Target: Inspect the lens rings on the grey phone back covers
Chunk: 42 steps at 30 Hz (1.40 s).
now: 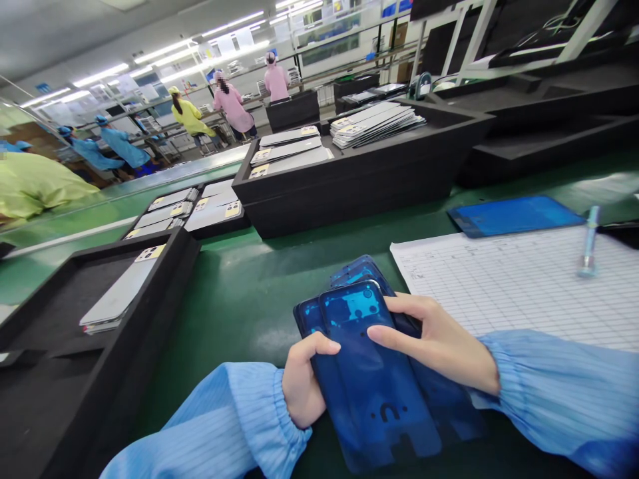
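A stack of several dark blue phone back covers (pixel 372 372) is fanned out above the green bench, low in the middle of the head view. My left hand (pixel 303 386) grips the stack from the left, thumb on the top cover. My right hand (pixel 439 346) lies over the right side, fingers curled, index finger pressing the top cover. Both arms wear light blue sleeves.
A black tray (pixel 60 399) at the left holds a silver phone panel (pixel 120 293). More black trays (pixel 349 179) with silver panels stand behind. A ruled paper sheet (pixel 514 286), a blue panel (pixel 514 215) and a marker (pixel 589 243) lie at the right. Other workers stand far back.
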{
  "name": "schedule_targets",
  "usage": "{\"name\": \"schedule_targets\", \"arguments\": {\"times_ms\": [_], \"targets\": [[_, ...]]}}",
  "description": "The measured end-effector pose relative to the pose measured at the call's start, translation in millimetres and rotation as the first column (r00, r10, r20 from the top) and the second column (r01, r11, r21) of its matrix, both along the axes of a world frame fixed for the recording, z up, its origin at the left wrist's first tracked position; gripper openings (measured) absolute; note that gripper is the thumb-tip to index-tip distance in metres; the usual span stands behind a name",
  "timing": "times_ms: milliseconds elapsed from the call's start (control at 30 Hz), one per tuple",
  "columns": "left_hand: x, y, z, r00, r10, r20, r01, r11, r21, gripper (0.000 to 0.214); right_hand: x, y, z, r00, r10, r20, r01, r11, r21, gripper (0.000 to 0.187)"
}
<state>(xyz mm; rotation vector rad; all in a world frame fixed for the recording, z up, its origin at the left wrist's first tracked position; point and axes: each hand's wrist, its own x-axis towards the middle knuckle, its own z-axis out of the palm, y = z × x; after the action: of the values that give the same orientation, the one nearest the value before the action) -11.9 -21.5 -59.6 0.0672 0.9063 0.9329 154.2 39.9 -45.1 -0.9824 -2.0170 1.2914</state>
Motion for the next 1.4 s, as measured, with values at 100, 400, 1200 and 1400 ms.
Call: {"name": "schedule_targets", "arguments": {"times_ms": [100,400,1200,1400], "targets": [[0,1,-0.4,1.0,0.0,-0.013,0.0,1.0,-0.027,0.032,0,0,1.0,1.0,-0.019,-0.005,0.019,1.0,-0.006,0.013],[3,-1,2.9,0.999,-0.012,0.042,0.01,0.999,0.048,0.026,4,3,9.6,0.997,-0.069,-0.014,0.068,0.995,-0.067,0.016],[2,0,-1.7,0.983,-0.137,0.119,0.101,0.958,0.269,0.037,28,24,23.7,0.922,-0.351,-0.163,0.354,0.935,-0.006,0.02],[2,0,-0.8,0.987,-0.137,0.089,0.108,0.956,0.274,0.038,28,28,18.3,0.977,-0.207,-0.055,0.213,0.967,0.138,0.052]]}}
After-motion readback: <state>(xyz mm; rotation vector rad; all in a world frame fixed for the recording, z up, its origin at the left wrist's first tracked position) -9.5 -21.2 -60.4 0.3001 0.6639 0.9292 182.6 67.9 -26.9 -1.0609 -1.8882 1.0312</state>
